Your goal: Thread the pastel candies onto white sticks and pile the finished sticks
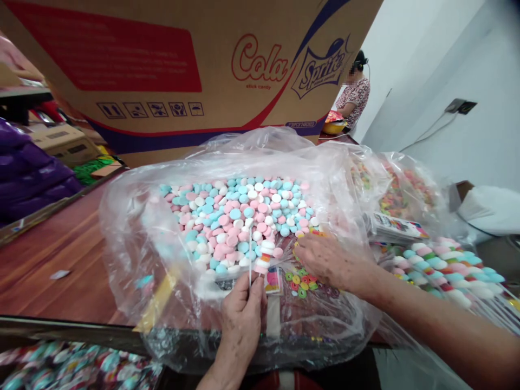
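Your left hand (242,314) pinches a thin white stick (250,265) upright, candies (266,254) already stacked just above its closed fingers, while your right hand (329,262) rests loosely curled on ring candies (301,281) beside them; next, I judge, threading one calls for steady aim.
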{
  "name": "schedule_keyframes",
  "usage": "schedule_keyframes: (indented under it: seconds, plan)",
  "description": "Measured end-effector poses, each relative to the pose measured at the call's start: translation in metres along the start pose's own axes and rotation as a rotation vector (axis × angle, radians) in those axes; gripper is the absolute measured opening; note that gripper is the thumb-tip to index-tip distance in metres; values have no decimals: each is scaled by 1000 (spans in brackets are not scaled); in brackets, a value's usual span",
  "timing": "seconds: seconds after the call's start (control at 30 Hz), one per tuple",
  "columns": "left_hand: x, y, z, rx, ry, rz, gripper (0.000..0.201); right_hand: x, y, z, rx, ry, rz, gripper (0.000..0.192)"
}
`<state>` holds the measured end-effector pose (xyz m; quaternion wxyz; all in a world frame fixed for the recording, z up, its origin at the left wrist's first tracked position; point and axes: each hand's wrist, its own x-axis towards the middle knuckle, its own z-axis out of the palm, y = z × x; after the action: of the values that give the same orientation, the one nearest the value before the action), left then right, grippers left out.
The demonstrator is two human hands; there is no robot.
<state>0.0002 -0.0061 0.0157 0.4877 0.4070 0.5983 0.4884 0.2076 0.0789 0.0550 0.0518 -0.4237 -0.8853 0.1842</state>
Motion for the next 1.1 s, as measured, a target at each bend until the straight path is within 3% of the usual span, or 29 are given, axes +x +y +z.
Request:
schedule_keyframes:
  seconds: [0.17, 0.33, 0.5, 0.73, 0.93, 1.1]
  plan:
    - [2, -4, -2, 31, -29, 18, 33, 11, -3, -6, 308, 174, 126, 6]
    - [1, -7, -4, 136, -65, 104, 31, 31, -4, -9, 714, 328, 167, 26]
    - [2, -14, -5, 188, -100, 122, 31, 32, -9, -1, 930, 402, 157, 29]
    - [5, -21, -5, 247, -88, 134, 34, 28, -17, 2, 864, 478, 133, 15]
    - [4, -20, -4, 227, -78, 133, 32, 22, -26, 0, 532, 521, -108, 20]
    - [1, -12, -3, 149, -19, 105, 32, 16, -37, 8, 728, 394, 49, 26]
